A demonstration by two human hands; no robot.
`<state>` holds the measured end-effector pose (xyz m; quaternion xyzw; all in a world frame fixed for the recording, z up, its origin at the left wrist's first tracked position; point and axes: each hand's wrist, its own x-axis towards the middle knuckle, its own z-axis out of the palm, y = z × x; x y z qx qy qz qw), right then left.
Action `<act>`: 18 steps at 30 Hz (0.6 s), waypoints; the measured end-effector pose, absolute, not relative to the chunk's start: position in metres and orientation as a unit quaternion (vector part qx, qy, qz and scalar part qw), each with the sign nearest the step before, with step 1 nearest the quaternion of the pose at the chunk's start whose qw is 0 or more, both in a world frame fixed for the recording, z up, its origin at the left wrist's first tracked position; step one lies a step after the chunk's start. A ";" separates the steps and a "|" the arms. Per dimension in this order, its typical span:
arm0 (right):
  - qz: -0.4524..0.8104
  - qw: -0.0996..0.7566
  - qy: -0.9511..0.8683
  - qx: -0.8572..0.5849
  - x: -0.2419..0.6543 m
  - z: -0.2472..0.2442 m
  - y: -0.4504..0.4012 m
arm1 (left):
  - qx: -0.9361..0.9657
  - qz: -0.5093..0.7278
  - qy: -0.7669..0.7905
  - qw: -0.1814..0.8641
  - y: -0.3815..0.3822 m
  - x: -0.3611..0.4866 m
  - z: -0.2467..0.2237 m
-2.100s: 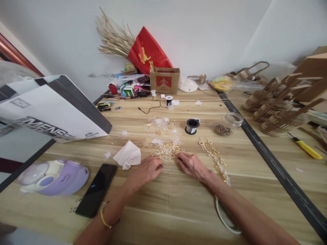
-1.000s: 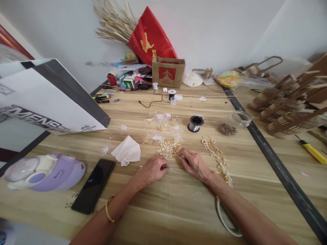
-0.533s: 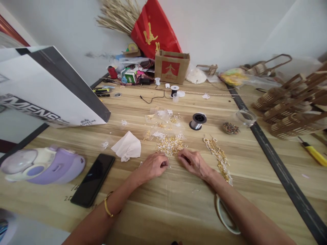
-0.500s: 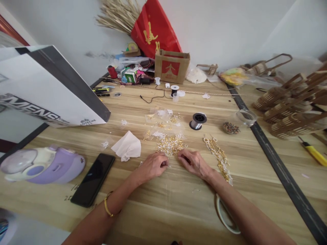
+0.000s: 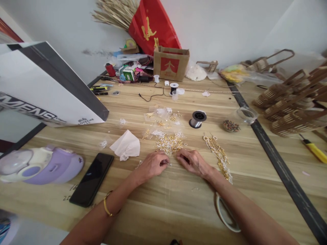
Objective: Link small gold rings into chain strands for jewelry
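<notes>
My left hand (image 5: 154, 164) is closed in a pinch, and a small silvery piece (image 5: 170, 164) pokes out at its fingertips. Its exact kind is too small to make out. Just to the right, my right hand (image 5: 192, 161) has its fingers bent and pressed together at the near edge of a pile of gold and silver beads (image 5: 168, 144). Whatever its fingertips pinch, if anything, is hidden. Beyond the pile lie clear bags of small findings (image 5: 159, 124). Strung gold and silver strands (image 5: 218, 154) lie beside my right forearm.
A wire spool (image 5: 197, 119) and a jar of dark beads (image 5: 240, 120) stand beyond my hands. To the left are a tissue (image 5: 126, 145), a phone (image 5: 91, 179), a purple bottle (image 5: 56, 166) and a large white box (image 5: 46, 92). A pale ring (image 5: 226, 214) lies under my right forearm.
The view has shifted slightly. My left fingertips have moved a little and the silvery piece shows more clearly at them. My right hand stays by the pile's near edge.
</notes>
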<state>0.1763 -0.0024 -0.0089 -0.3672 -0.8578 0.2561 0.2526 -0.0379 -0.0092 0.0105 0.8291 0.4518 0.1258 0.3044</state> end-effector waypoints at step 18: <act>0.258 0.254 -0.854 -0.374 0.176 -0.009 -0.003 | 0.880 0.123 0.378 0.260 -0.012 -0.037 0.007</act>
